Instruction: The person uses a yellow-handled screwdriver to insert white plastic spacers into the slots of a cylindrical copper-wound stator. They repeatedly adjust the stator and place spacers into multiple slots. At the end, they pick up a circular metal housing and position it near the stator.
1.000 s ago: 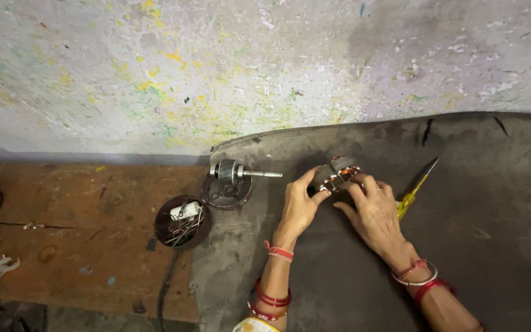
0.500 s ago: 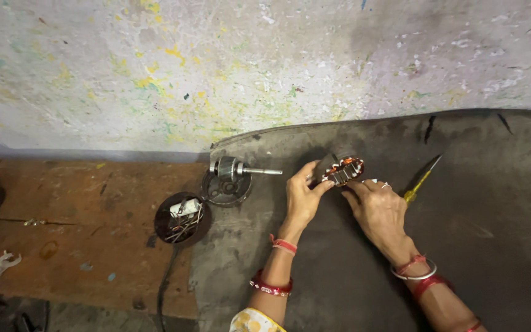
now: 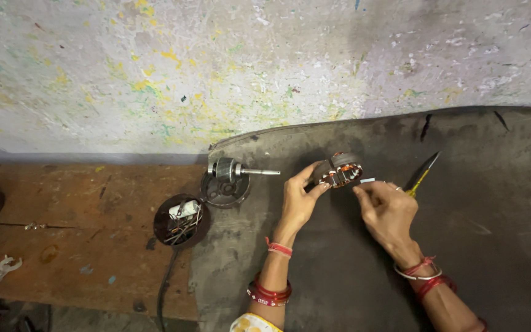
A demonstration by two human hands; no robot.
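A small motor stator [image 3: 339, 170], a dark ring with copper-coloured windings showing inside, is held up just above the dark mat [image 3: 493, 246] near its upper middle. The left hand [image 3: 298, 200] has its grip clamped on the stator, thumb and fingers pinching the left side of the ring. The right hand [image 3: 388, 212] sits just to the right of it, its fingertips pressed together on a small pale strip [image 3: 367, 181] that points toward the stator's open face. Beside the right hand, a yellow-handled screwdriver [image 3: 422, 174] lies tilted on the mat. To the left of the stator, a rotor with a metal shaft [image 3: 235, 170] rests on a round dark end cover [image 3: 224, 190] at the mat's edge, the shaft pointing toward the hands. Further left and lower, a round dark housing [image 3: 181, 220] holding loose wires and a white part stands on the brown wooden worktop [image 3: 62, 246], with a cable running down from it. A paint-speckled wall [image 3: 216, 67] rises behind everything.
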